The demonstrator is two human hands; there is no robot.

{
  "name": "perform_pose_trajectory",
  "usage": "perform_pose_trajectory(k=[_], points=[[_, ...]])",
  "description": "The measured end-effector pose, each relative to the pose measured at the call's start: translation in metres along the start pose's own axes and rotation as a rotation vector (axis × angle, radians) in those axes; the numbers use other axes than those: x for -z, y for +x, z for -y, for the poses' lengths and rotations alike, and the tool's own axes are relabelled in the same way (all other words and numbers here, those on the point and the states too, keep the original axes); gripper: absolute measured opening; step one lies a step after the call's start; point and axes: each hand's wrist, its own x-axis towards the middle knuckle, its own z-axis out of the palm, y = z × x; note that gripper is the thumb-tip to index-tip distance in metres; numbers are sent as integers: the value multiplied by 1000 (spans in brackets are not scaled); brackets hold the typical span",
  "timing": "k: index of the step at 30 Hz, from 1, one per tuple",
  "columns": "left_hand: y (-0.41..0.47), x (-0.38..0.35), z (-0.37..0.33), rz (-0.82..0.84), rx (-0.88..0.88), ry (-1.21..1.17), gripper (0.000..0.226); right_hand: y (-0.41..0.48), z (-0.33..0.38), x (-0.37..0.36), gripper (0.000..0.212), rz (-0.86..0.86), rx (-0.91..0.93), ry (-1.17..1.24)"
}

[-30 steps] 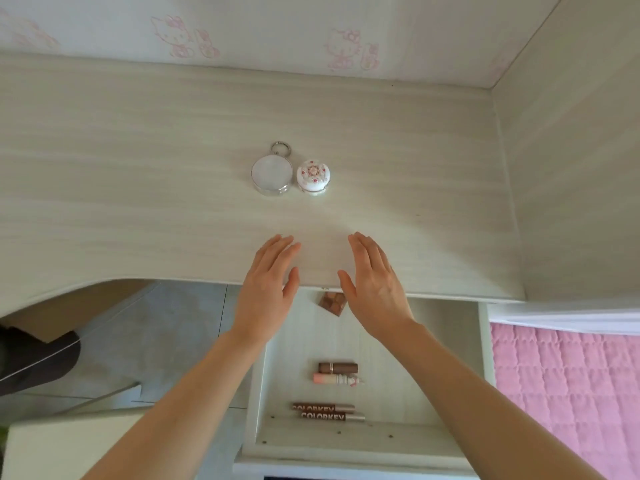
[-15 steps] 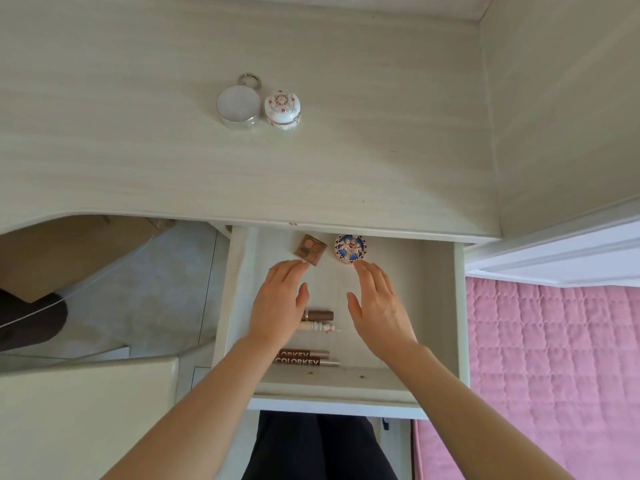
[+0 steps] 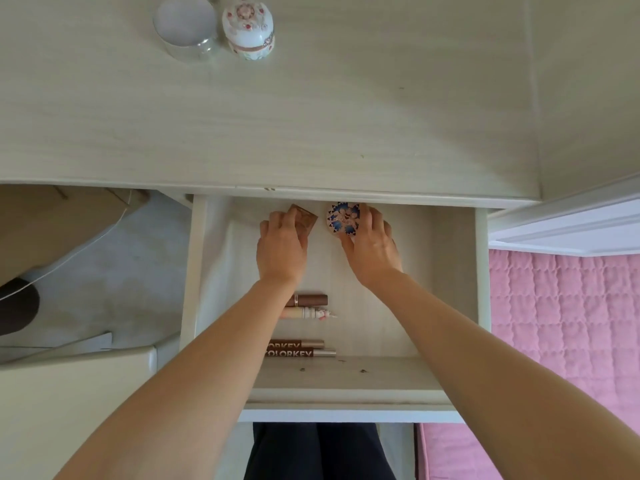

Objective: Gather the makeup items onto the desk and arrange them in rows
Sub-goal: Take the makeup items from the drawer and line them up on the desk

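A: Obs. The left hand (image 3: 282, 244) is seen curled over the near corner of the square brown palette (image 3: 305, 219), at the back of the open drawer (image 3: 483, 271). The right hand (image 3: 372, 247) is closed round the rim of the round compact (image 3: 342, 219) just beside it. Both pieces are judged to be gripped but not yet lifted.

B: Noted. What else is recorded?

A: Four tubes are seen nearer the drawer front: a brown lipstick (image 3: 308, 300), a cream tube (image 3: 304, 312) touching it, and two lettered tubes (image 3: 298, 348) side by side. On the desk (image 3: 311, 116), a round tin (image 3: 187, 26) and a white jar (image 3: 247, 27) are set side by side.

B: Procedure advised: both pieces are to be raised level, so that no lid is sprung, and drawn clear of the overhanging desk edge before being carried up. They are best set down in line with the tin and jar, so that the row is extended.
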Motion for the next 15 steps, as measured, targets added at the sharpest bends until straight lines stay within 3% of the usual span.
perform_pose_trajectory(k=[3, 10, 15], points=[[6, -8, -4, -18, 101, -17, 47, 9, 1, -10, 70, 10, -87, 17], [4, -16, -3, -85, 112, -10, 53, 13, 2, -20, 73, -24, -119, -73], [-6, -19, 2, -121, 141, -126, 55, 7, 5, -20, 89, -3, -229, 145]])
